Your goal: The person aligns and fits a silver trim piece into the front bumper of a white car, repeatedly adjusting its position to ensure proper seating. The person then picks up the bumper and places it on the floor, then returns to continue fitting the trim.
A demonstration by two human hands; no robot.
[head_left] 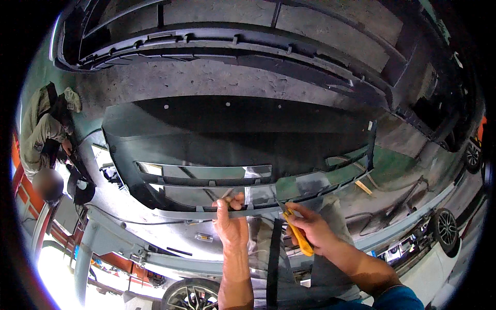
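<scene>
A large black plastic panel (237, 139), like a car bumper cover with long cut-out openings, lies in front of me with its slotted edge nearest. My left hand (231, 219) grips that near edge, thumb up on it and fingers curled through to the far side. To its right, my right hand (309, 227) is closed around a yellow-handled utility knife (302, 238). The knife's thin tip points up and left at the panel's edge. Whether the blade touches the edge is hard to tell.
Beyond the panel stands a big black frame (232, 41) with crossbars. At left a person (47, 139) bends over a dark object. A grey metal beam (170, 262) runs nearer me, with car wheels (445, 230) at right and below. A cable (129, 222) trails across the floor.
</scene>
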